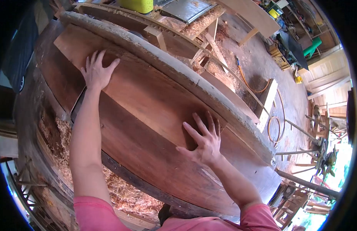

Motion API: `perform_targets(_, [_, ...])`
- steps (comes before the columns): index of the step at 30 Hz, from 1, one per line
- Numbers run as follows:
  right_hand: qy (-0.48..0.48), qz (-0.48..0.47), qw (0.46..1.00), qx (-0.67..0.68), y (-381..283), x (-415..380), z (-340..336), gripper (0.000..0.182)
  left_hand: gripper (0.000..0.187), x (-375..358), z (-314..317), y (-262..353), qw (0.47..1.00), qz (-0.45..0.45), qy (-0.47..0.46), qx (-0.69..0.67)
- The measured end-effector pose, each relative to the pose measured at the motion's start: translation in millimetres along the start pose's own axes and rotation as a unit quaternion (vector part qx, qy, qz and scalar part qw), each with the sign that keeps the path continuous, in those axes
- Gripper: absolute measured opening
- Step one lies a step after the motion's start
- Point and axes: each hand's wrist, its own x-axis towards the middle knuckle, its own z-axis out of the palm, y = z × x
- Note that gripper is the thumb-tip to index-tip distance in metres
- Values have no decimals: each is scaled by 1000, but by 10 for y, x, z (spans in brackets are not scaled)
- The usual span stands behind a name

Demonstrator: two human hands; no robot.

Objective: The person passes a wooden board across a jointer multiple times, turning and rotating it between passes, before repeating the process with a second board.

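A long reddish-brown wooden board [138, 94] lies across the dark wooden bench top [147, 134], its far edge against a thick rough-edged beam [167, 67]. My left hand [97, 73] rests on the board near its left end, fingers spread and thumb out to the right. Farther right, my right hand [205, 144] is also spread, its fingertips over the board's right part and a shadow beneath them. Neither hand holds anything.
Wood shavings [120, 188] fill the gap on the near side of the bench. Beyond the beam are a yellow-green container [136, 5], a flat grey metal plate [188, 9] and wooden frame pieces. An orange hose [245, 82] loops on the floor at right.
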Motion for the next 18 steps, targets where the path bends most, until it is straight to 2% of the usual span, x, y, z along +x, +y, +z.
perform_targets(6, [7, -2, 1000, 10, -67, 150, 67, 74, 76, 39, 78, -49, 996, -33, 31, -75])
perform_targets(7, [5, -2, 1000, 12, -82, 165, 76, 75, 77, -36, 107, -3, 996, -7, 49, -76])
perform_targets(10, [-9, 0, 1000, 23, -110, 208, 123, 75, 76, -428, 33, 357, 998, 59, 6, -6])
perform_targets(13, [-2, 4, 999, 33, -157, 284, 146, 76, 80, -819, -130, 749, 995, 86, -32, -30])
perform_targets(16, [31, 0, 998, 50, -190, 363, 203, 75, 75, -952, -195, 854, 991, 113, -44, -53])
perform_targets(18, [15, 7, 998, 55, -223, 403, 232, 78, 70, -1132, -151, 819, 975, 143, -64, -157])
